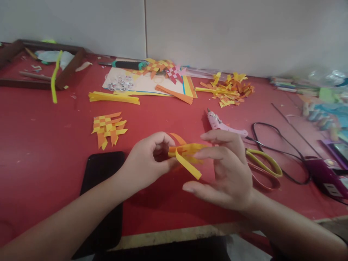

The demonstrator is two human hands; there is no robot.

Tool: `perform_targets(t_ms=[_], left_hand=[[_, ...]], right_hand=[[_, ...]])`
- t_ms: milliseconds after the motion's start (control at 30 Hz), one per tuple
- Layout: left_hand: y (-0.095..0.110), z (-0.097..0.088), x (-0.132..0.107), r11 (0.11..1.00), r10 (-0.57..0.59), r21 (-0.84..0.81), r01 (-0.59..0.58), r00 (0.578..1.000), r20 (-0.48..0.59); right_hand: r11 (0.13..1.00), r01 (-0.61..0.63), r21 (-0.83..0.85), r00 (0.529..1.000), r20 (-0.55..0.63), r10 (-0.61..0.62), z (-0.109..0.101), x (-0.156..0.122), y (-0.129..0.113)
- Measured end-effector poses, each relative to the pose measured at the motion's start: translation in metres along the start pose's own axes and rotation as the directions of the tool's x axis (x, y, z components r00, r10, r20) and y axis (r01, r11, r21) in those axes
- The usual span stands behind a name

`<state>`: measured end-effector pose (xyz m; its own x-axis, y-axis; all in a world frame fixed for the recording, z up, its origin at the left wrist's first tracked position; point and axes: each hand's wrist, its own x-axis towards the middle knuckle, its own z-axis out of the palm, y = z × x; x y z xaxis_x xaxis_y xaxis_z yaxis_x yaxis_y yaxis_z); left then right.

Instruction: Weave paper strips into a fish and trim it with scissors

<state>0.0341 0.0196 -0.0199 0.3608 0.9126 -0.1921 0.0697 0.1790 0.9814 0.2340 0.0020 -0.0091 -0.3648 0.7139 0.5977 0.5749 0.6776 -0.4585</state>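
My left hand [148, 161] is closed in a pinch on a small bundle of yellow and orange paper strips [186, 154], held just above the red table [40, 152]. One yellow strip hangs down to the right from the bundle. My right hand [225, 170] is beside it with fingers stretched out and apart, fingertips touching the strips' right end. A finished woven yellow and orange paper piece [108, 128] lies on the table to the left.
A black phone [102, 195] lies under my left forearm. Yellow-handled scissors [265, 168] and a pink glue gun [223, 125] with a black cord sit right. Paper scraps [228, 90], loose strips [114, 97], woven pieces [163, 69] and a wooden frame [40, 65] lie at the back.
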Motion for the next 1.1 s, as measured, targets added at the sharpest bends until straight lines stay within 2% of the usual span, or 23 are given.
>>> perform_targets(t_ms=[100,333,467,667,767,1100], left_hand=[[-0.002,0.003,0.0,0.999,0.047,0.007,-0.047,0.999,0.026],[0.0,-0.002,0.0,1.0,0.007,-0.026,-0.007,1.0,0.019],[0.002,-0.004,-0.001,1.0,0.007,-0.003,-0.007,0.998,0.067],[0.003,-0.005,-0.002,0.999,0.02,0.04,-0.022,0.999,0.034],[0.002,-0.005,-0.002,0.999,0.014,0.044,-0.015,1.0,0.026],[0.003,-0.005,-0.002,1.0,0.007,0.01,-0.007,1.0,0.029]], right_hand=[[0.999,-0.008,-0.039,1.0,0.015,0.008,-0.002,0.006,-0.003],[0.983,-0.15,0.102,0.988,-0.016,0.152,0.002,0.006,0.005],[0.966,-0.202,0.161,0.979,0.008,0.204,0.003,0.006,0.007],[0.885,-0.336,0.323,0.942,0.089,0.325,0.004,0.008,0.008],[0.853,-0.356,0.381,0.933,0.089,0.35,0.004,0.008,0.007],[0.859,-0.382,0.34,0.921,0.064,0.384,0.003,0.006,0.005]])
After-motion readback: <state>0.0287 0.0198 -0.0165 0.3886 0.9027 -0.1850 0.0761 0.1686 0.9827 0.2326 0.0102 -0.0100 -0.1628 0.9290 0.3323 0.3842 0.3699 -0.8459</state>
